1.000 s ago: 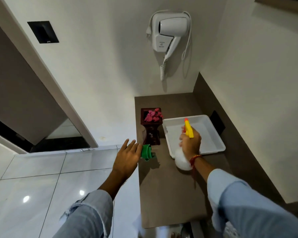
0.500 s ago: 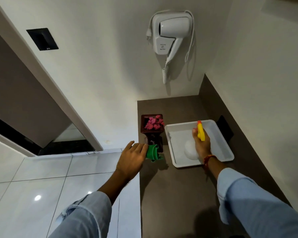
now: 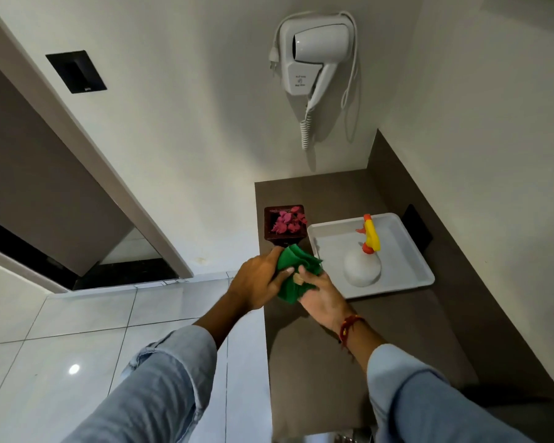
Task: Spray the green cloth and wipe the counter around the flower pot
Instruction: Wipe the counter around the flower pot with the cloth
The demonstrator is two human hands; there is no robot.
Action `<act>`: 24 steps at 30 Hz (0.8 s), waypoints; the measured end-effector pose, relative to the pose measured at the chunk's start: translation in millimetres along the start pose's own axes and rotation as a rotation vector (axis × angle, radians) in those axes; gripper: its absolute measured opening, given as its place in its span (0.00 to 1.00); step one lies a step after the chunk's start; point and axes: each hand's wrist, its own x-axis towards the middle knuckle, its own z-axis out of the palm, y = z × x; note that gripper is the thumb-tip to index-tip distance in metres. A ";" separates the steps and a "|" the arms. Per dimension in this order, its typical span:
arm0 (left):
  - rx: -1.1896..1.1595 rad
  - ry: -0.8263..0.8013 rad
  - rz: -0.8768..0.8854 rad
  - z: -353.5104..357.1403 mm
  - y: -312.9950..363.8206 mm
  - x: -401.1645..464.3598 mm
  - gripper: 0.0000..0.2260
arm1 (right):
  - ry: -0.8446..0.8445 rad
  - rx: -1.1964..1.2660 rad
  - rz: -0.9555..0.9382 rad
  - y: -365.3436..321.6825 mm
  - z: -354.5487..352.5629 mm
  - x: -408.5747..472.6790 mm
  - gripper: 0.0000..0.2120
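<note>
The green cloth (image 3: 293,272) is bunched up above the brown counter (image 3: 330,356), just in front of the flower pot. My left hand (image 3: 256,284) grips its left side and my right hand (image 3: 320,294) grips its lower right side. The dark square flower pot (image 3: 285,223) with pink flowers stands at the counter's left edge, behind the cloth. A white spray bottle (image 3: 363,268) with a yellow and orange trigger head stands alone in the white tray (image 3: 410,247).
A white hair dryer (image 3: 314,59) hangs on the wall above the counter's far end. A dark backsplash (image 3: 445,266) runs along the right. A small black object (image 3: 414,228) sits behind the tray. Glossy white floor tiles (image 3: 77,340) lie to the left.
My right hand set the spray bottle down in the tray, let go, and came left to take hold of the green cloth. My left hand kept the cloth and lifted it slightly.
</note>
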 end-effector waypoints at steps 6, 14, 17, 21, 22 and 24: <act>0.092 0.085 -0.016 -37.0 -40.2 19.7 0.26 | 0.313 0.084 0.014 10.7 -7.0 -3.9 0.26; 0.414 -0.239 0.023 -59.2 -88.2 76.2 0.38 | 0.829 -0.062 -0.121 17.7 -12.8 2.6 0.20; 0.401 -0.335 0.037 -47.0 -91.2 87.4 0.38 | 1.060 -0.255 -0.290 16.2 1.8 18.0 0.21; 0.355 -0.338 0.042 -41.8 -96.7 89.3 0.37 | 1.026 -0.348 -0.393 17.0 24.6 38.1 0.20; 0.346 -0.338 0.047 -40.2 -97.8 89.0 0.37 | 1.011 -0.350 -0.402 18.6 30.6 42.8 0.20; 0.331 -0.341 0.056 -37.0 -99.3 88.9 0.37 | 1.004 -0.356 -0.424 22.4 43.0 52.7 0.19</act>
